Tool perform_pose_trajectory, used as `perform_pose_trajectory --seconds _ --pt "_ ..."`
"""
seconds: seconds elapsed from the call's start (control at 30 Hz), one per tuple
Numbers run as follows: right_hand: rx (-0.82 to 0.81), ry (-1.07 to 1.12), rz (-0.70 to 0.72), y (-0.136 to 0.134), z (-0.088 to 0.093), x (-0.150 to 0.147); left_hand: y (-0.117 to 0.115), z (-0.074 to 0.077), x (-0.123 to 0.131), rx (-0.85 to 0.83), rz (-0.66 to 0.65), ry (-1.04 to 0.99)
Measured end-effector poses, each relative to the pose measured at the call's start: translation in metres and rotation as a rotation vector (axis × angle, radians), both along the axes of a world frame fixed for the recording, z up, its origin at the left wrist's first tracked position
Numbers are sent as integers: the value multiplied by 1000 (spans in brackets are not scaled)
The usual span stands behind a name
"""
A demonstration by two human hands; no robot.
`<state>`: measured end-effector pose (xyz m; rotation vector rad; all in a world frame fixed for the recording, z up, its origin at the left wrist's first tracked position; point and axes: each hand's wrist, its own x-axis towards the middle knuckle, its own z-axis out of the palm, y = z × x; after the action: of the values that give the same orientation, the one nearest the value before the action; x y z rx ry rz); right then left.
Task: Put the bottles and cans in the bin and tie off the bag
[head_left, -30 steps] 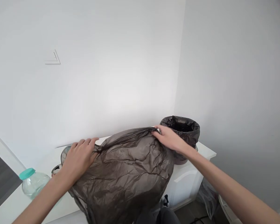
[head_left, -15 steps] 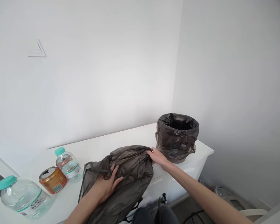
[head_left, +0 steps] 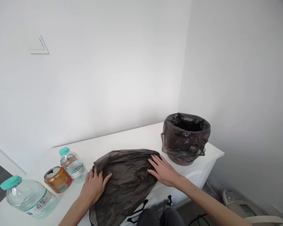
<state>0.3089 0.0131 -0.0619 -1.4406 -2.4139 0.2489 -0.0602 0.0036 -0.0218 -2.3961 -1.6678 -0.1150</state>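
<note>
a large bottle (head_left: 30,197), an orange can (head_left: 58,180) and a smaller bottle (head_left: 74,166) are on the white surface (head_left: 132,139), then the left hand (head_left: 93,186), its fingers spread wide, touches the left side of the dark plastic bag (head_left: 124,180), which lies over the front edge, and the right hand (head_left: 165,171) rests on its right end, fingers also wide, near the lined bin (head_left: 185,139).

Prob. "天然" on front btl. label (head_left: 41,202)

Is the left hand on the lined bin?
No, the left hand lies on the dark plastic bag, away from the lined bin.
</note>
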Motion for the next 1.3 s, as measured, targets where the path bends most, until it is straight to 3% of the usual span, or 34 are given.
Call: perform_pose_trajectory --seconds 0.1,0.23,0.3,0.37,0.4,0.47,0.6,0.67,0.73,0.83,0.9,1.03,1.17,1.23,1.3 --pt "32 53 99 -16 4 18 -35 -1 10 61 -71 -63" --pt "38 59 244 -33 -3 41 -84 -39 18 30 -370 -85" --pt "77 55 237 -35 -13 48 -94 -59 10 62 -327 -50" --pt "150 74 211 -36 -20 50 -96 -65 -3 29 -239 -37" --pt "184 90 200 -36 -20 50 -95 -61 -9 -25 -211 -48" --pt "221 131 175 -37 -17 49 -90 -37 -15 -152 -156 -116" --pt "182 217 44 -32 1 43 -65 40 2 -364 11 -244" --pt "131 205 -37 -23 7 37 -44 72 17 -417 38 -184" --pt "58 135 -110 -12 11 31 -24 91 31 -330 146 -41" --pt "-39 4 -208 0 14 22 -9 96 46 -124 296 96" --pt "-56 -37 -261 -1 17 17 -10 88 57 43 263 122" --pt "127 10 -287 -21 18 0 -16 55 90 316 -63 9" --pt "344 72 -145 -28 5 -20 4 1 118 257 -276 -124" --pt "326 7 -109 -19 -6 -24 23 -24 118 194 -263 -133" --pt "269 -78 -132 -9 -16 -22 44 -39 105 142 -204 -126"
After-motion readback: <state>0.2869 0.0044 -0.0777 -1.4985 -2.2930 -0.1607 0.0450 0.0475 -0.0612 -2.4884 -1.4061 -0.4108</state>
